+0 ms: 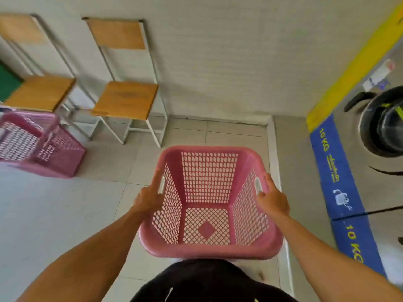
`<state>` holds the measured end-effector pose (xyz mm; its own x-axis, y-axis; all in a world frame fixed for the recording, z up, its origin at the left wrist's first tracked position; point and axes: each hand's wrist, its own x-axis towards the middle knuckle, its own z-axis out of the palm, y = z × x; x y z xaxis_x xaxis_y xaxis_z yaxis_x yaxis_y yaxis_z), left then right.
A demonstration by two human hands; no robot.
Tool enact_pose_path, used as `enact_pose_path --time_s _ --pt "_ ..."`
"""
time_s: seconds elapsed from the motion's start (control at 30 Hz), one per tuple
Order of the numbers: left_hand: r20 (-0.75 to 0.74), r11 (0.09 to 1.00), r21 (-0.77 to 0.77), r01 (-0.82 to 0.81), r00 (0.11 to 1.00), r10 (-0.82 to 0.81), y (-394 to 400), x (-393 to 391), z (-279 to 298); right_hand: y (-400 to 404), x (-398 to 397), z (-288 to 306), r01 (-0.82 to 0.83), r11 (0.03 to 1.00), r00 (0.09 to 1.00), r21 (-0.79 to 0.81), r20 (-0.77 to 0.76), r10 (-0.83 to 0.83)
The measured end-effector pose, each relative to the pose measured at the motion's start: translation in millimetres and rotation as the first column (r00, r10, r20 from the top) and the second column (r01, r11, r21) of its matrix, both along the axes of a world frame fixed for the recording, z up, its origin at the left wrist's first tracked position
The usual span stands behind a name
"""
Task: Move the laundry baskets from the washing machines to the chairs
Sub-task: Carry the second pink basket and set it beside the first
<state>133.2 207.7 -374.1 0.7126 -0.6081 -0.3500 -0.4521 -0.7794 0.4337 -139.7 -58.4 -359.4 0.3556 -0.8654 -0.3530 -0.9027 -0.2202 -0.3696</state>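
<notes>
I hold an empty pink lattice laundry basket (207, 249) in front of my body, above the tiled floor. My left hand (148, 198) grips its left handle slot and my right hand (272, 198) grips its right one. A second pink basket (58, 153) rests on the floor at the left, just in front of a wooden chair (41, 91). Another wooden chair (126, 99) with a white metal frame stands against the wall, ahead and left of the held basket; nothing lies on its seat. A front-loading washing machine (379, 127) is at the right.
A blue band marked "10 KG" (335, 171) and a yellow strip (349, 68) run along the machines at the right. A low ledge (274, 149) runs along the floor beside them. A green panel (7, 81) shows at the far left edge.
</notes>
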Motion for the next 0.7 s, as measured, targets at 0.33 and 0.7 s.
enact_pose_path --time_s 0.33,0.7 --pt "0.073 0.961 -0.001 -0.278 0.958 0.277 118.7 112.5 26.9 55.4 191.7 8.5 -0.272 0.962 0.955 0.028 0.130 0.267" --pt "0.102 0.885 -0.112 -0.451 0.881 0.462 150.4 249.4 9.1 48.6 397.0 -27.6 -0.473 0.881 0.874 -0.002 0.130 0.469"
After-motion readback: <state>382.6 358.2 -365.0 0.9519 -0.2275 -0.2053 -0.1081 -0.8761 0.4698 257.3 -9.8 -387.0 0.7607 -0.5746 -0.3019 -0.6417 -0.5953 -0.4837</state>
